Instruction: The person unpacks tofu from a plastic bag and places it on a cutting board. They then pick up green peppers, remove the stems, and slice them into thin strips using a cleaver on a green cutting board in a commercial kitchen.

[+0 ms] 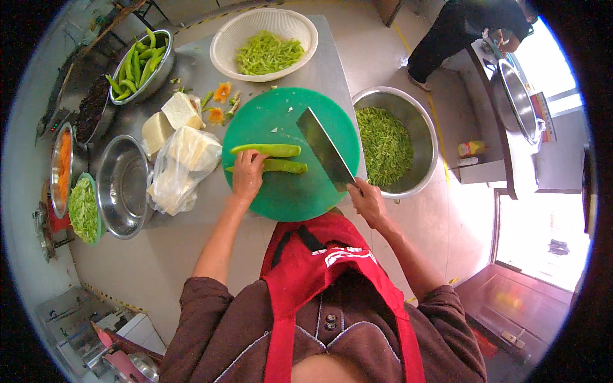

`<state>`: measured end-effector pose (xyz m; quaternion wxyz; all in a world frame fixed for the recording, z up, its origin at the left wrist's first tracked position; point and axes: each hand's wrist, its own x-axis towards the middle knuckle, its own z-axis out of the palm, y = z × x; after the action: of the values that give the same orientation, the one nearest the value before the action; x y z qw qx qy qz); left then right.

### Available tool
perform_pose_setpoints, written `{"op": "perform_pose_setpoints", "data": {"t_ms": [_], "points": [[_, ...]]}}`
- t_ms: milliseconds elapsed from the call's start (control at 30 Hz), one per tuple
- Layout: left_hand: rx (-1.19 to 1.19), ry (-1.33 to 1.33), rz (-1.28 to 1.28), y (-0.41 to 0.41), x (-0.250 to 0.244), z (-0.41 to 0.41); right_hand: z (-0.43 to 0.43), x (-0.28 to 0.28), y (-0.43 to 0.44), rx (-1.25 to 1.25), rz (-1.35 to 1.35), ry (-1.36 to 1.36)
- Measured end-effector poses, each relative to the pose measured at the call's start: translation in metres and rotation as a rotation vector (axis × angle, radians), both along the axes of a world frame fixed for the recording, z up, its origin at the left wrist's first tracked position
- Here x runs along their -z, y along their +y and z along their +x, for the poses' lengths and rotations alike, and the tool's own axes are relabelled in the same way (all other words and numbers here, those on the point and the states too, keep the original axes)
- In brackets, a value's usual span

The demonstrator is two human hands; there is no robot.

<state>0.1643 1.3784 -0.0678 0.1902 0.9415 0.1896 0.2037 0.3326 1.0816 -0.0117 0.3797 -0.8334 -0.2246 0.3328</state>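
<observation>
A round green cutting board [316, 103] lies before me near the table's edge. On it rest two long green pepper pieces, an upper one [282, 150] and a lower one [287, 166], roughly parallel. My left hand [249, 177] grips the upper piece near its left end, its fingers bent over it; part of the lower piece is hidden behind the hand. My right hand [368, 203] is shut on the handle of a Chinese cleaver [323, 146]. The blade slants up and left above the board's right side, apart from both pieces.
Beyond the board stands a white colander [222, 52] of green shreds; a steel basin [426, 163] of chopped greens is at right. Left are bagged tofu blocks [184, 153], an unfilled steel bowl [122, 191] and a bowl of whole peppers [139, 67]. A person [445, 38] works at the far counter.
</observation>
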Motion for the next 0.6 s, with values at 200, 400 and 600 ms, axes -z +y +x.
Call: {"op": "perform_pose_setpoints", "data": {"t_ms": [200, 400, 600], "points": [[0.101, -0.139, 0.097, -0.005, -0.004, 0.033, 0.007, -0.003, 0.032, -0.205, 0.016, -0.408], [0.138, -0.066, 0.115, -0.008, 0.016, 0.045, 0.008, -0.007, 0.065, -0.451, -0.110, -0.596], [0.038, -0.100, 0.171, -0.016, 0.026, 0.052, 0.009, -0.026, 0.082, -0.545, -0.221, -0.646]]}}
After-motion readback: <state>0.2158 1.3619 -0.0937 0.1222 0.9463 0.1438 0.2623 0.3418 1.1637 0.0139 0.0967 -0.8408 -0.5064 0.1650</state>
